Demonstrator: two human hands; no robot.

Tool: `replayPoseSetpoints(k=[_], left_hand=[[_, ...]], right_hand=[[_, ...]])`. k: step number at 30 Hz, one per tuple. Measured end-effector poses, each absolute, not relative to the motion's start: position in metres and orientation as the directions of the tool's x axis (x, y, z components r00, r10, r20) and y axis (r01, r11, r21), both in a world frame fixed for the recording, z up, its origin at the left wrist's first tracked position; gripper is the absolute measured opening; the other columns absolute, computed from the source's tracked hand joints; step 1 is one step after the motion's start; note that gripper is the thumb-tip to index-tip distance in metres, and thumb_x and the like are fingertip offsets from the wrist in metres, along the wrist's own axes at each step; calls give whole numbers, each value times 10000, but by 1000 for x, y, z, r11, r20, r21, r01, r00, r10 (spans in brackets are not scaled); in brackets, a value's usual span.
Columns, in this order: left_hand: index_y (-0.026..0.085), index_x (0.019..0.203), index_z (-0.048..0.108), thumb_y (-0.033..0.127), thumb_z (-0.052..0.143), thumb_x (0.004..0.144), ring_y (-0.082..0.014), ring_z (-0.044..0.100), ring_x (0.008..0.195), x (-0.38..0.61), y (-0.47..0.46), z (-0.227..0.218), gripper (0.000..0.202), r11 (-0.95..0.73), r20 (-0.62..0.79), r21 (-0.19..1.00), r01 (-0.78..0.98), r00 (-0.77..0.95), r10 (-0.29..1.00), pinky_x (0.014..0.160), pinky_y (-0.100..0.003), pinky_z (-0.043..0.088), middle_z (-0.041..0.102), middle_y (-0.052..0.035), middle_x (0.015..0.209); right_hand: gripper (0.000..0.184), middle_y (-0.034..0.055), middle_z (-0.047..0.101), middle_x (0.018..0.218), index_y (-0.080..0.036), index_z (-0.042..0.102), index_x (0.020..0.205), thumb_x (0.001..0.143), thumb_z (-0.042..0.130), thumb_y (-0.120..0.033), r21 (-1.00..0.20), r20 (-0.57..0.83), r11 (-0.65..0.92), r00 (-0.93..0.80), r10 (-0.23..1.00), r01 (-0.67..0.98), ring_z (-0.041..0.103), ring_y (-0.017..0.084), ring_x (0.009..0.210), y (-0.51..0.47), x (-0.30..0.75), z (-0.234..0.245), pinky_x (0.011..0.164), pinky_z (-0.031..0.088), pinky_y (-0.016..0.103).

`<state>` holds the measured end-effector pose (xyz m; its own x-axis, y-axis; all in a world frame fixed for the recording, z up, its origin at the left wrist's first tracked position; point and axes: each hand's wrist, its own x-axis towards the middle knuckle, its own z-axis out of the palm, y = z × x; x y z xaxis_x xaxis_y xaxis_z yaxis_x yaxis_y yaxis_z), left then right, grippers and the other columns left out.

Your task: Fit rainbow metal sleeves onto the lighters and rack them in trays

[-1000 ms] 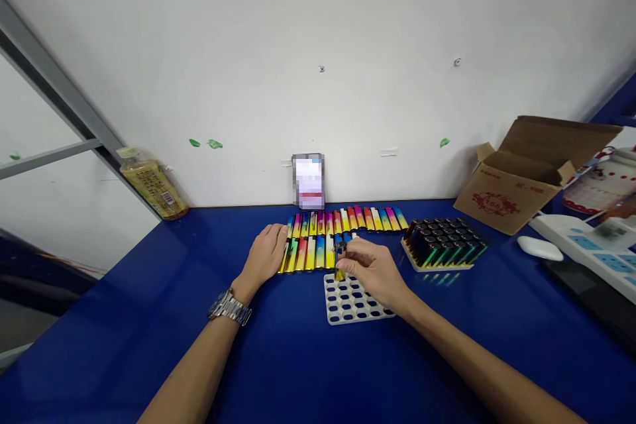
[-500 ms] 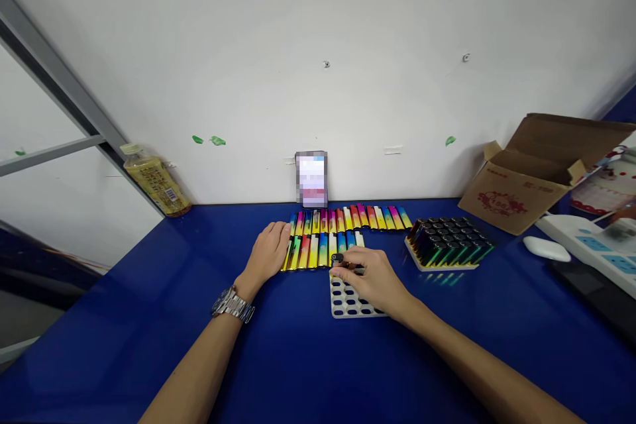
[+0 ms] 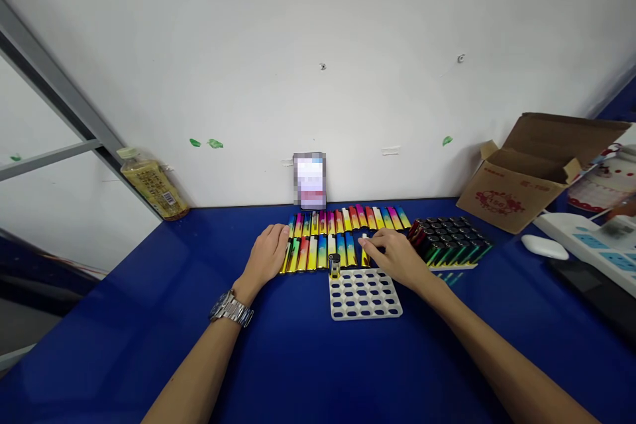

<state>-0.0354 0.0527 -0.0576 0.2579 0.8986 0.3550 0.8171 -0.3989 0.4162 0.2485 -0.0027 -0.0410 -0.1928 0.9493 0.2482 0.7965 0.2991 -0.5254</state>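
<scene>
My right hand (image 3: 397,255) has thumb and forefinger at a white-topped lighter (image 3: 366,258); whether they pinch it, I cannot tell.

My left hand (image 3: 268,252) rests, fingers extended side by side, at the left end of the lighter rows (image 3: 322,253). One shiny lighter (image 3: 335,268) stands upright in the back-left corner of the pale perforated tray (image 3: 368,317); beneath, glossy blue tabletop (image 3: 298,358); beyond, scuffed white wall (image 3: 387,86).

We observe diffuse light on the wall (image 3: 298,99), soft shadow beside the carton (image 3: 504,202), green reflections on the tabletop (image 3: 293,344), pixelation over the phone screen (image 3: 311,180), and wide-angle stretching at the edges.
</scene>
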Motion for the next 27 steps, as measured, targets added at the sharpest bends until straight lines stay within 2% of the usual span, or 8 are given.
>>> replayPoseSetpoints(k=[3,5,11,14,17,22,24,27], left_hand=[[201,896,541,390,219,975,-222,576,875,-36,53,-58,382,-396,349,422,816,257,901,808,-368,443,622,-73,889],[201,903,543,391,224,974,-224,576,883,-36,53,-58,378,-389,346,425,817,251,904,810,-368,441,623,-74,897],[201,921,545,393,226,972,-225,572,882,-37,54,-59,375,-387,344,426,818,250,905,802,-363,433,619,-72,897],[204,925,545,395,222,973,-223,570,876,-37,54,-60,379,-388,350,432,814,245,904,803,-361,429,617,-67,890],[206,918,543,395,219,973,-223,568,881,-37,55,-60,379,-390,349,440,809,246,904,812,-363,425,615,-67,893],[210,899,532,394,214,974,-219,561,861,-38,55,-60,375,-389,336,447,805,251,908,812,-365,421,601,-59,860],[210,894,529,395,215,974,-219,558,857,-38,56,-60,374,-386,334,448,806,250,909,809,-366,421,596,-57,856],[209,891,528,394,215,974,-218,557,848,-38,56,-60,373,-387,333,447,807,252,909,807,-366,423,593,-55,851]], right_hand=[[340,111,652,831,-157,701,901,865,517,-441,-516,195,207,-122,973,831,603,252,808,-3,249,-39,660,435,318],[416,127,654,851,-109,644,1049,810,582,-443,-480,142,94,-28,989,872,608,265,812,-4,247,-37,626,428,306],[29,33,554,615,-179,513,733,748,537,-182,-384,11,-42,50,999,922,546,192,589,-3,242,-35,513,315,271],[111,4,516,631,-224,386,731,778,474,-176,-511,121,65,-3,993,857,515,170,574,-3,245,-39,524,320,265],[119,-22,506,641,-243,306,812,837,422,-252,-694,248,185,-11,969,696,507,163,556,-4,245,-44,520,341,263],[144,-84,454,554,-255,282,820,816,423,-283,-937,236,211,56,970,280,436,118,462,-6,237,-46,477,335,231],[136,-90,372,505,-245,326,749,804,412,-335,-986,153,148,68,986,74,331,93,406,-4,235,-45,419,262,213],[355,-82,257,384,-235,352,564,822,316,-477,-985,-58,-52,27,998,-164,187,73,335,-2,233,-41,356,159,212]])
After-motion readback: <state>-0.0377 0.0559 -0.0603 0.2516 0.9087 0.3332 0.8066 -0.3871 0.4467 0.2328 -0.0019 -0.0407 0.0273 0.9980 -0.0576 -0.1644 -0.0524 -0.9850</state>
